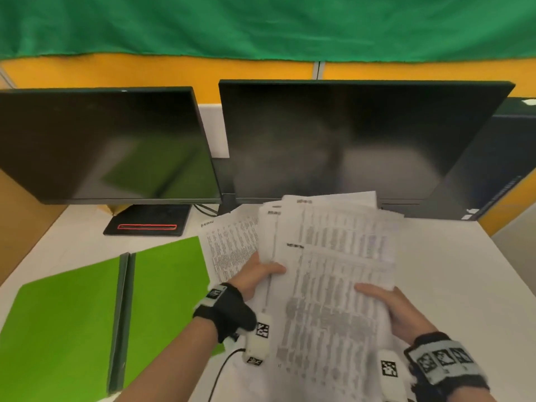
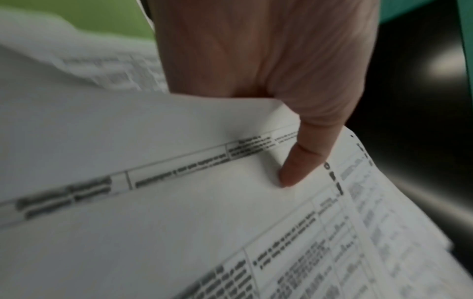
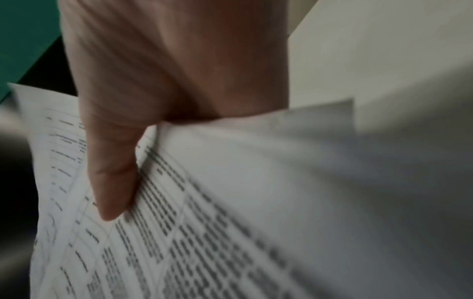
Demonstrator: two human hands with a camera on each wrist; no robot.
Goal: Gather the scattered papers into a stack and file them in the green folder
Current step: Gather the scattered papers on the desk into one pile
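Between the two hands, a loose fan of printed papers (image 1: 327,256) is held above the counter (image 1: 452,256): left hand (image 1: 258,275) and right hand (image 1: 397,311) each pinch an edge. Left of them, the green folder (image 1: 66,320) lies open.

Two dark monitors (image 1: 107,143) (image 1: 348,140) on white desk (image 1: 449,256); green cloth (image 1: 261,24) behind.
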